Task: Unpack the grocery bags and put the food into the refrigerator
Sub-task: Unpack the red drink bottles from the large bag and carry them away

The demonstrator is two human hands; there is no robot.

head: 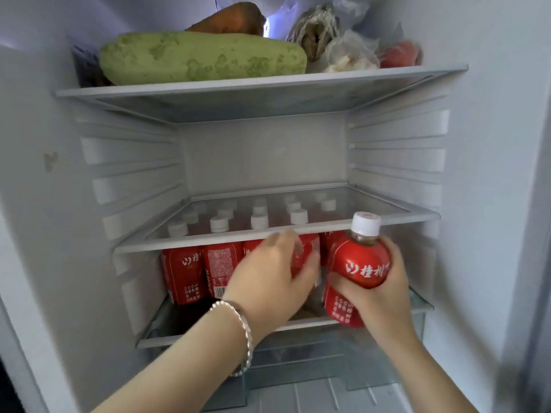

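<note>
The refrigerator stands open in front of me. My right hand (375,290) grips a red-labelled drink bottle with a white cap (357,263), held upright at the right front of the lower shelf (304,324). My left hand (271,278), a silver bracelet on its wrist, holds another red bottle (307,257) in the front row, its fingers wrapped round the body. Several more of the same bottles (202,269) stand in rows on that shelf, their white caps showing through the glass shelf above (208,242).
The top shelf (262,81) carries a long green gourd (202,58), an orange-brown root (229,19), bagged food (343,46) and a red item (399,53). The middle glass shelf bears nothing. A clear drawer (298,368) sits below the bottles. The fridge wall (492,174) is at the right.
</note>
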